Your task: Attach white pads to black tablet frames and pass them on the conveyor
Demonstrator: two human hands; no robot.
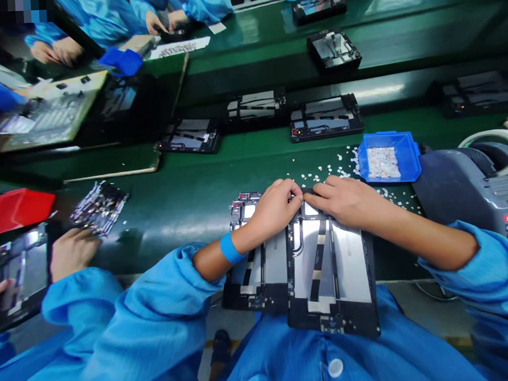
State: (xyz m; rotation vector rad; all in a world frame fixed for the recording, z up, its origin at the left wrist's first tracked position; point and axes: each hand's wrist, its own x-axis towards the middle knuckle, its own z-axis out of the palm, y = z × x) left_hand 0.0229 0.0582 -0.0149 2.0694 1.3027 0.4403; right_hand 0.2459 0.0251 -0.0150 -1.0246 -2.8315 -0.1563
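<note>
An opened tablet (350,265) leans over the bench edge against my body, its back off, with silver battery panels and black flex cables showing. At its top edge, my left hand (277,203) is closed with thumb and forefinger pinched together; anything between them is too small to make out. My right hand (342,200) meets it from the other side, fingertips closed down on the same top edge, and what they grip is hidden. Under my left forearm lies a second opened tablet (276,268), partly covered by the first.
A blue bin (410,158) holds small white pieces, with more scattered beside it. Right of it stands a grey tape dispenser (447,176). Several opened tablets (326,117) lie along the green belt. A co-worker's hand (73,252) is at left near a pile of strips (99,208) and a red bin (19,209).
</note>
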